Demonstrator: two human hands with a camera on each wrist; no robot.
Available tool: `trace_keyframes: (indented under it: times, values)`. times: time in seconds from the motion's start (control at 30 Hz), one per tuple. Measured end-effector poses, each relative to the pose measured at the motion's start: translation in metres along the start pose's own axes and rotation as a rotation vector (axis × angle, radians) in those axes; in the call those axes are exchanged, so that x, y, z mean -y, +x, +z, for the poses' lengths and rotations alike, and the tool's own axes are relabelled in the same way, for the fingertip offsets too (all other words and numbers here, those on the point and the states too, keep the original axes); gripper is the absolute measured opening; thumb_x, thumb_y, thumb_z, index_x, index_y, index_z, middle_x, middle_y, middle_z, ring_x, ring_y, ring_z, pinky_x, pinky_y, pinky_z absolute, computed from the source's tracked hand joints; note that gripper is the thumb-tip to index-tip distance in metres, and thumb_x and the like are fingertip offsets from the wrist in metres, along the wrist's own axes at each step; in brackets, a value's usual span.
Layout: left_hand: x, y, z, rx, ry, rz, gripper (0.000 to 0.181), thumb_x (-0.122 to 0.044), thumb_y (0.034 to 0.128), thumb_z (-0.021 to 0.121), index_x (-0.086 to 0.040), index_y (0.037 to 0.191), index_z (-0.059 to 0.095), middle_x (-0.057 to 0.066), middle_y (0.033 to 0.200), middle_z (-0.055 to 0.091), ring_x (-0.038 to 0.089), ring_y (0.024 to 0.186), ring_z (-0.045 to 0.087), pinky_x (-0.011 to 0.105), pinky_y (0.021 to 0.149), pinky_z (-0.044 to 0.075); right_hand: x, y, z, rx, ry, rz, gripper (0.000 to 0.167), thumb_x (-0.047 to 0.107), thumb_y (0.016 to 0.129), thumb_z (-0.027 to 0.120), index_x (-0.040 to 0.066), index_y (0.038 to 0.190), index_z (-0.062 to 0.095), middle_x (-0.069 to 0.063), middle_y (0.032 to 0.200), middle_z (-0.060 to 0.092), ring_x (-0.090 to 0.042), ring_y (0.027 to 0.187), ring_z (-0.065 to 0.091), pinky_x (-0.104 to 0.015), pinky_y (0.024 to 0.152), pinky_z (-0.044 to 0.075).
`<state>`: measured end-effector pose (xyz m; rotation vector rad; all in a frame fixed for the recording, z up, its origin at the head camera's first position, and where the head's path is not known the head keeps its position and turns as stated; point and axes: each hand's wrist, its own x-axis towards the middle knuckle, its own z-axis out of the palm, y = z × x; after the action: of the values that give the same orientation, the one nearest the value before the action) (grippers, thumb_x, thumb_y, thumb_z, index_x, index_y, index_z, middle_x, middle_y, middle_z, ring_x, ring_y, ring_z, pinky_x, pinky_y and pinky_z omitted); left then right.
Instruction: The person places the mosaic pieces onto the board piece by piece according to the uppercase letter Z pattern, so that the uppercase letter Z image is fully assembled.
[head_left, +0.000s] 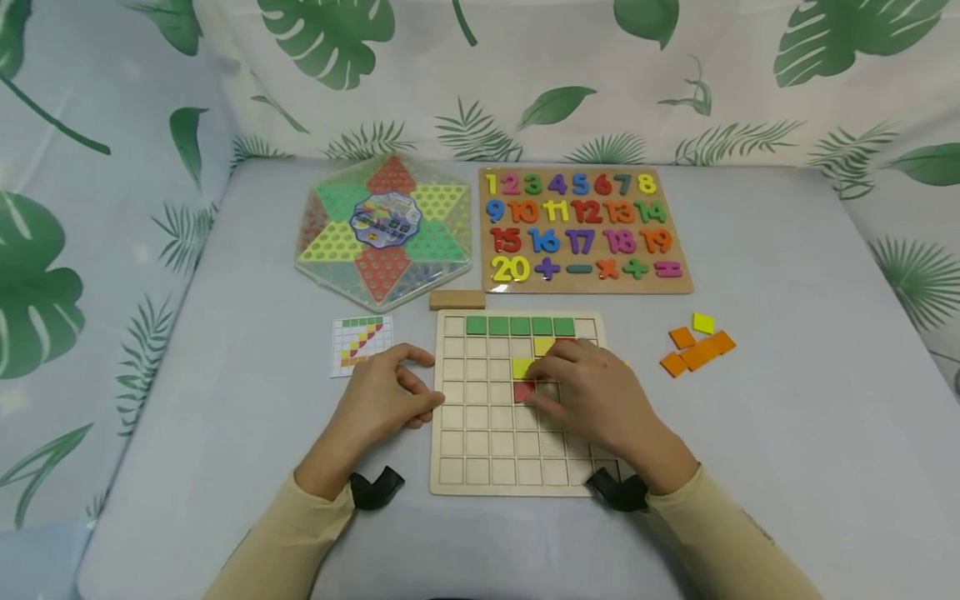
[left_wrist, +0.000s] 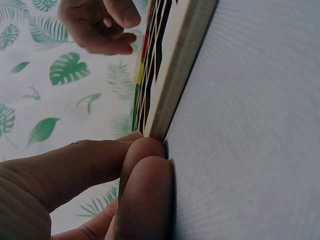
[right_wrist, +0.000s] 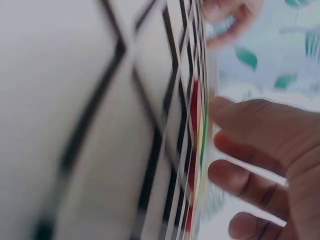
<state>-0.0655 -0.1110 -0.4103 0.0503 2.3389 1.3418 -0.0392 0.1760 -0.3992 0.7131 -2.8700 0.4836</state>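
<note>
A wooden grid board (head_left: 477, 446) lies flat in the middle of the table. Along its top row runs a line of several green tiles (head_left: 519, 326); below are yellow tiles (head_left: 522, 368) and a red tile (head_left: 524, 392). My left hand (head_left: 386, 392) pinches the board's left edge, its fingertips against the side in the left wrist view. Over the right half of the board hovers my right hand (head_left: 592, 392), thumb and loosely bent fingers close to the coloured tiles. No tile shows between its fingers in the right wrist view. It hides part of the grid.
A pattern card (head_left: 352, 337) lies left of the board. Loose orange tiles (head_left: 701, 352) and a yellow tile (head_left: 703, 323) sit to the right. Behind are a small wooden block (head_left: 457, 300), a Chinese checkers set (head_left: 438, 242) and a number puzzle (head_left: 585, 287).
</note>
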Motion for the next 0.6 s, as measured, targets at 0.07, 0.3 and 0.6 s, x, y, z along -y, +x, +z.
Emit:
trace_keyframes:
  times: [0.07, 0.3, 0.6]
  values:
    - [0.000, 0.000, 0.000, 0.001, -0.003, -0.001, 0.047, -0.012, 0.0829, 0.085, -0.010, 0.125, 0.065, 0.003, 0.075, 0.075, 0.014, 0.054, 0.070, 0.029, 0.054, 0.059, -0.009, -0.007, -0.006, 0.010, -0.003, 0.066, 0.023, 0.030, 0.081, 0.090, 0.017, 0.097, 0.080, 0.000, 0.094, 0.073, -0.021, 0.089, 0.066, -0.040, 0.078, 0.060]
    - [-0.001, 0.000, -0.001, -0.004, 0.006, -0.006, 0.047, -0.011, 0.0830, 0.085, -0.010, 0.125, 0.065, 0.003, 0.076, 0.075, 0.013, 0.054, 0.070, 0.028, 0.053, 0.059, -0.044, -0.032, -0.026, 0.051, -0.029, 0.259, 0.030, 0.025, 0.083, 0.088, 0.013, 0.109, 0.079, -0.008, 0.108, 0.073, -0.030, 0.100, 0.065, -0.050, 0.078, 0.061]
    - [0.000, 0.001, 0.001, -0.011, 0.014, -0.004, 0.047, -0.011, 0.0830, 0.085, -0.009, 0.125, 0.065, 0.003, 0.075, 0.075, 0.012, 0.053, 0.069, 0.027, 0.053, 0.058, -0.062, -0.047, -0.034, 0.114, -0.039, 0.293, 0.034, 0.017, 0.085, 0.085, 0.012, 0.118, 0.077, -0.013, 0.120, 0.072, -0.036, 0.110, 0.065, -0.058, 0.087, 0.059]
